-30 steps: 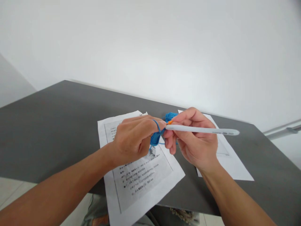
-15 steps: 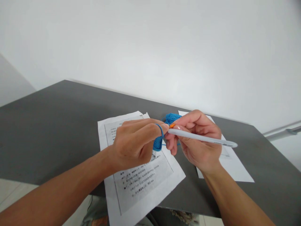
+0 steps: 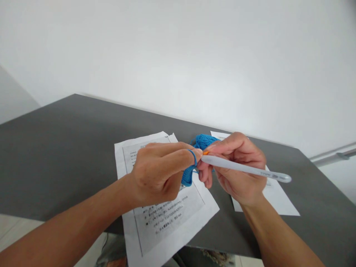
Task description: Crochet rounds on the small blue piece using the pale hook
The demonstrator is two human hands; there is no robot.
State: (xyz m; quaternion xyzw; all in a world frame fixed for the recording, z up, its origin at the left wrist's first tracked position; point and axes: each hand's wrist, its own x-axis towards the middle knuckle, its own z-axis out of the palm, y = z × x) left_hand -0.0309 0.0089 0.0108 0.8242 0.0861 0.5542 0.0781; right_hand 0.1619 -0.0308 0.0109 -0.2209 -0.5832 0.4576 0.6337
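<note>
My left hand (image 3: 158,172) is closed on a blue crochet piece (image 3: 188,177), with a strand of blue yarn looped round its index finger. My right hand (image 3: 240,174) pinches a crochet hook (image 3: 244,167) by its thick whitish handle, whose rounded end points right. Between the two sets of fingertips shows a small orange bit (image 3: 205,152); what exactly it is I cannot make out. The hook's tip and the stitches are hidden by my fingers. Just behind the hands lies a ball of blue yarn (image 3: 205,141).
A printed sheet (image 3: 191,230) lies under my left hand and hangs over the front edge of the dark grey table (image 3: 69,148). Another white sheet (image 3: 280,198) lies beneath my right hand. A white wall (image 3: 178,55) stands behind the table.
Both hands have shifted slightly right and down with the work. The hook's handle end now reaches farther right and a little lower. Both hands keep their grip.
</note>
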